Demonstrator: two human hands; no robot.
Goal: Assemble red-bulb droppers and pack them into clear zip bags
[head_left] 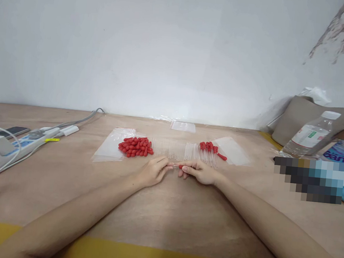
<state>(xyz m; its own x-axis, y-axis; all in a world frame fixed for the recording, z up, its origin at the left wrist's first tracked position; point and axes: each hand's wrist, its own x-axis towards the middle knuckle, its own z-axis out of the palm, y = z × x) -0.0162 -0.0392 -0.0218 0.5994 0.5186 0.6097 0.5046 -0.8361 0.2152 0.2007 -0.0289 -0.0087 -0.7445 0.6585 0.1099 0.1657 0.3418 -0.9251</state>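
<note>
My left hand (155, 170) and my right hand (200, 172) meet at the middle of the wooden table (164, 209). Both are closed in a pinch. My left fingers grip a thin clear tube (175, 166), and my right fingers hold a small red rubber bulb (181, 167) at its end. Just behind my hands lies a row of clear glass tubes (177, 149). A pile of loose red bulbs (136, 146) sits to the left of that row. Several tubes with red bulbs fitted (212, 149) lie to its right.
Clear plastic bags (109, 147) lie under and beside the parts. A power strip with cables (21, 141) and a phone occupy the far left. A water bottle (311, 136), a tan bag (304, 115) and printed packets stand at the right. A white wall rises behind.
</note>
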